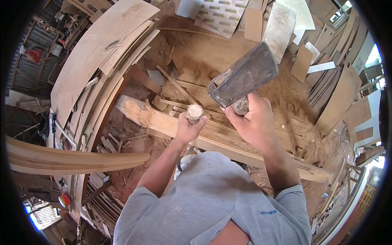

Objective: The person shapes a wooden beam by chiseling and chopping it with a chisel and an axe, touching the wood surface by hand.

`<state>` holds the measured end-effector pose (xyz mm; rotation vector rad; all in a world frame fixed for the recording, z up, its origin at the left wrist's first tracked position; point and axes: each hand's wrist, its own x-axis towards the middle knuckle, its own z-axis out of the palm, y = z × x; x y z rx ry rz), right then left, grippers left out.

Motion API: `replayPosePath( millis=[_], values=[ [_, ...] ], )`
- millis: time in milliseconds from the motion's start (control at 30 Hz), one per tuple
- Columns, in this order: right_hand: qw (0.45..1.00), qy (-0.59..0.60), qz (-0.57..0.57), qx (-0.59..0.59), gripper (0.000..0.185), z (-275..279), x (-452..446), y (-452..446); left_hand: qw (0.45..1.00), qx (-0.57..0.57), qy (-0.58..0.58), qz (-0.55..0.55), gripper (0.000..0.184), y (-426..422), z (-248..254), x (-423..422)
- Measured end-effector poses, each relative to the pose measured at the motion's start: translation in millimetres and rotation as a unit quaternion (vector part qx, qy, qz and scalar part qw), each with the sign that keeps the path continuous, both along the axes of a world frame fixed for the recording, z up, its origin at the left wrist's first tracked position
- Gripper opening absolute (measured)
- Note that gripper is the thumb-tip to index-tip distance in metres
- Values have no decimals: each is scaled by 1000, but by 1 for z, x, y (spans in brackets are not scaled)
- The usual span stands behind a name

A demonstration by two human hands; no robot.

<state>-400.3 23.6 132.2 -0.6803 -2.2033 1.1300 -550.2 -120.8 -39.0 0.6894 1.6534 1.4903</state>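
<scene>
My right hand (255,122) is closed around the short handle of a mallet (245,75). Its dark, worn, blocky head is raised above and in front of the hand, tilted up to the right. My left hand (190,130) grips an upright wooden chisel handle (195,112), whose battered round end faces me; the blade is hidden below the fist. Under both hands a long wooden beam (159,124) runs from upper left to lower right, with wood chips on its left end. Mallet and chisel handle are apart.
Stacked boards (104,45) curve along the left. A long moulded timber (77,157) juts in from the left edge. Loose strips (179,87) and sawdust (196,53) lie beyond the beam. Wood panels (341,100) lean at the right.
</scene>
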Motion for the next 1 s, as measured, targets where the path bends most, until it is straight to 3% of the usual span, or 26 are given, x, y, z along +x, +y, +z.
replayPosePath(
  millis=[167,267,367,467,567,600,633,700,800,867,1000],
  values=[
    [993,-20,-22,113,24,-25,-3,-2,997,66,41,-5,7,11,-7,12],
    [919,-343,76,181,22,-38,1,-2,995,24,100,-18,4,11,-9,15],
    [942,-285,33,175,23,-14,3,5,997,23,66,-42,4,5,-10,13],
    [991,15,-47,121,26,14,1,6,996,33,72,-28,6,0,-1,15],
    [984,142,-100,50,23,4,-3,-8,997,12,69,-30,4,-7,-9,15],
    [969,111,-4,222,23,-7,-2,1,995,32,91,-11,5,-8,-9,17],
    [973,-32,43,223,23,-19,1,-2,992,54,115,8,5,-9,-8,21],
    [918,-313,133,204,25,-31,6,-14,987,68,142,27,4,-15,-11,25],
    [940,-269,99,185,25,-10,9,-10,992,52,84,74,6,-28,-18,13],
    [981,-144,57,121,26,-7,9,-11,984,44,-48,164,10,-42,-18,3],
    [997,12,-6,79,27,4,7,-10,987,82,-57,129,12,-49,-14,-12]
  ],
)
